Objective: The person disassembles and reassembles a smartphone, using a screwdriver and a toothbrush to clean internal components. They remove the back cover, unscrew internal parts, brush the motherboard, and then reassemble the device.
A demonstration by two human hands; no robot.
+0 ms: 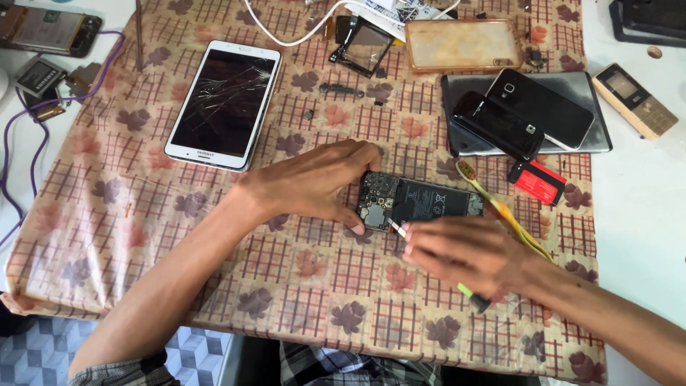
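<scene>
1. Across the middle of the view lies a patterned cloth (143, 214) with brown leaves and red checks, covering most of the white table (643, 200)
2. A white tablet (225, 104) with a cracked dark screen lies face up on the cloth, well up and left of the hands
3. A grey slab-like device (597, 132) sits at the upper right with two black phones (543, 107) stacked on it; a red battery (537, 181) lies just below them
4. A yellowed clear phone case (463, 44) rests near the top edge, with a small black frame part (364, 48) to its left
5. The opened phone (420, 202), its back off so that circuit board and black battery show, lies flat at the centre of the cloth, between the two hands
6. The left hand (314, 182) arches over the opened phone's left end, thumb and fingertips pinching its edges
7. The right hand (464, 254) is blurred, its fingers closed round a thin tool (397, 229) whose tip touches the phone's lower edge
8. A toothbrush (500, 207) with a yellow-green handle lies slanted just right of the phone, passing beneath the right hand
</scene>
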